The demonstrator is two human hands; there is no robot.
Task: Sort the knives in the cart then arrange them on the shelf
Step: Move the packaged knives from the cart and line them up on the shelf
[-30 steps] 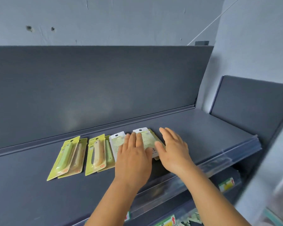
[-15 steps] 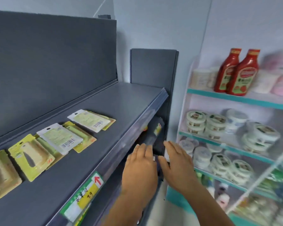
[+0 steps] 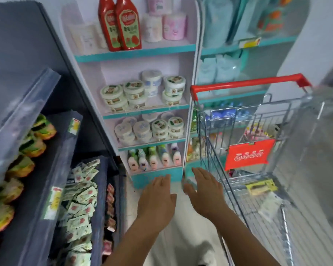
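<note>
Here both hands are empty. The left hand (image 3: 158, 200) is held palm down, fingers straight and close together, pointing up and away from the person. The right hand (image 3: 205, 186) lies just beside it, also flat, fingers spread a little and thumb out to the side, holding nothing. Both forearms reach forward from the bottom edge, side by side, over a pale floor. The right hand is near the left wall of the cart (image 3: 210, 150) but does not touch it, as far as the blur lets one tell.

The cart stands to the right, a wire basket with a red handle (image 3: 248, 84) across its top and a red sign (image 3: 248, 154) hanging on its far wall. Inside, on the bottom, lies a yellow-green knife pack (image 3: 261, 187); a paler pack below it is too blurred to name.

Ahead is a white rack (image 3: 135, 52) with teal edges, bearing two ketchup bottles (image 3: 121, 24) on top, round tubs (image 3: 142, 91) lower down and small bottles (image 3: 154, 157) at the bottom. To the left is the dark grey shelf (image 3: 27, 35), its lower tiers holding sponges (image 3: 33, 146) and a heap of small sachets (image 3: 81, 200).
</note>
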